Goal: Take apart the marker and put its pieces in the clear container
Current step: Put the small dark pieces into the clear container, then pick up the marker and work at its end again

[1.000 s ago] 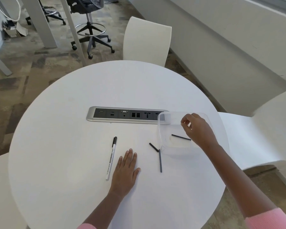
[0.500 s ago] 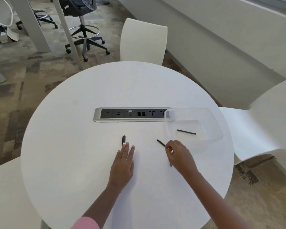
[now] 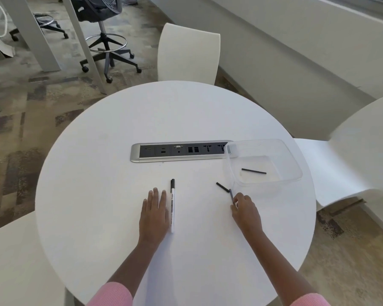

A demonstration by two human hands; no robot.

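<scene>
The white marker body (image 3: 172,206) with a black tip lies on the round white table (image 3: 119,133), just right of my left hand (image 3: 154,214), which rests flat with fingers together. My right hand (image 3: 244,210) pinches the near end of a thin dark stick piece (image 3: 231,195) that still lies on the table. A short black piece (image 3: 222,187) lies just beyond it. The clear container (image 3: 294,166) stands at the right; one thin black stick (image 3: 253,171) lies inside it.
A silver power and socket strip (image 3: 177,152) is set into the table's middle, its right end under the container. White chairs stand at the far side (image 3: 188,54), right (image 3: 352,155) and near left (image 3: 13,261). An office stool (image 3: 106,40) stands on the carpet beyond.
My right hand left the container, came back toward me and closed on the thin stick on the table. My left hand slid left, uncovering the marker body.
</scene>
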